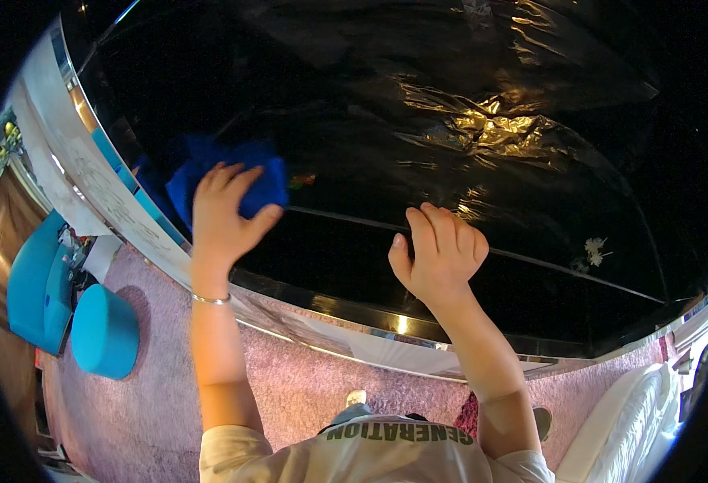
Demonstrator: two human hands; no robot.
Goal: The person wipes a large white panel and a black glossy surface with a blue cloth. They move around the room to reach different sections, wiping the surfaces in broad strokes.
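Observation:
My left hand is spread on a blue cloth that lies on a glossy black surface with a shiny metallic edge. The thumb is apart from the fingers, and the palm's contact with the cloth is hidden. My right hand is to the right, over the same dark surface, with its fingers together and slightly bent and its thumb out. Nothing shows in it. A thin pale line runs across the surface between and past the hands. A bracelet circles my left wrist.
Crinkled gold reflections show on the surface beyond my right hand. A small white flower-like thing lies farther right. A turquoise pouf and a turquoise chair stand on pink carpet at left. White padded furniture is at lower right.

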